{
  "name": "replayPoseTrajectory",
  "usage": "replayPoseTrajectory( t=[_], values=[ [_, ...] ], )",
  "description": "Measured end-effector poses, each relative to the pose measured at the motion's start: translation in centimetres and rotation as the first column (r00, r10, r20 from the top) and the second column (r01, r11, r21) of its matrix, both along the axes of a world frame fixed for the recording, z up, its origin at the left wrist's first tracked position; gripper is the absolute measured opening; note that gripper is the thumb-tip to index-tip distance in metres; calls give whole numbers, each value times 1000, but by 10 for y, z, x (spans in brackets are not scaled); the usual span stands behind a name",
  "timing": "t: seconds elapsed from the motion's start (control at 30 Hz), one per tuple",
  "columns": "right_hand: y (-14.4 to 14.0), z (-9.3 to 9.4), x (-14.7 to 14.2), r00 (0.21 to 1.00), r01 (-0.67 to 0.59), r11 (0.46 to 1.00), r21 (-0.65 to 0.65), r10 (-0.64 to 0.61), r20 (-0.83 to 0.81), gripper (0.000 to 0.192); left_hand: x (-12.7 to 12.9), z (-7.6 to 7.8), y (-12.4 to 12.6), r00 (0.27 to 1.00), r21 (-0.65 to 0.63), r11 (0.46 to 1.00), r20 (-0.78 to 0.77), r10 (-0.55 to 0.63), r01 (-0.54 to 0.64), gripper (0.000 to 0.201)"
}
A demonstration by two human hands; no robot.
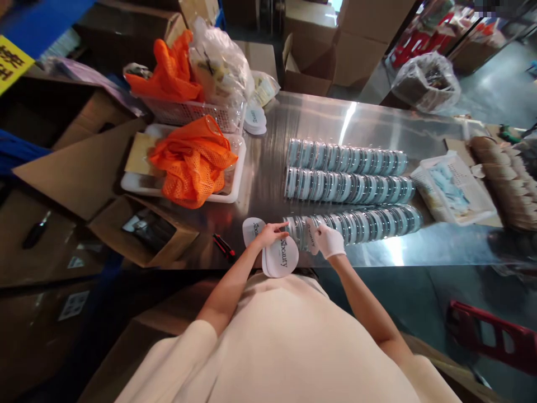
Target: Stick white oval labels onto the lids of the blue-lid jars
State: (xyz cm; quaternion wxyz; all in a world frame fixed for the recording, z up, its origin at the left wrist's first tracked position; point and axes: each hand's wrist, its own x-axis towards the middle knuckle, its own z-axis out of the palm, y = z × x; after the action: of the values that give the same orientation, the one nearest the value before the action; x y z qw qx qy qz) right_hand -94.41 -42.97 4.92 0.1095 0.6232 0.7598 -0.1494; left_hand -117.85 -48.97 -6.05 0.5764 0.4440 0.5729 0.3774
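My right hand [330, 242] is pinching a printed card [311, 239]; at nine o'clock, my left hand [272, 234], fingers parted, is seemingly steadying containers [369, 224].

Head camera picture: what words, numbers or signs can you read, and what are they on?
"beauty": front white card by the left hand.
"beauty": card at the right hand.
"beau", rest covered: leftmost white card.
Too small, blurred or cut off: yellow sign, box label, far cards.
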Motion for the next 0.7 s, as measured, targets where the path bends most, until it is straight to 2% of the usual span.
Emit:
replayPoseTrajectory(
  t=[0.13,0.2,0.27,0.4,0.5,0.63,0.7],
  values=[
    [-15,-34,-10,998,70,990,-126,-70,8,32,-3,-7,3,1000,-10,1000,22,5,-5,79],
    [-22,-44,-7,994,102,983,-153,-104,-10,34,-4,-8,4,1000,-27,1000,17,9,-9,76],
    [-22,-44,-5,994,104,982,-156,-110,-27,36,-4,-7,4,1000,-26,999,-14,25,-25,69],
    [-1,-28,-16,999,52,965,-258,-54,0,37,-4,-4,4,995,26,999,-98,23,-21,58],
    [11,-20,-26,1000,23,951,-310,-16,25,37,-5,-4,6,997,37,999,-72,-7,10,59],
    [4,-24,-21,1000,2,966,-258,-2,2,43,-8,-12,10,1000,31,999,-26,-16,16,60],
    [2,-26,-14,1000,-13,975,-223,13,1,45,-10,-20,10,999,-29,1000,-44,-8,7,63]
  ],
)
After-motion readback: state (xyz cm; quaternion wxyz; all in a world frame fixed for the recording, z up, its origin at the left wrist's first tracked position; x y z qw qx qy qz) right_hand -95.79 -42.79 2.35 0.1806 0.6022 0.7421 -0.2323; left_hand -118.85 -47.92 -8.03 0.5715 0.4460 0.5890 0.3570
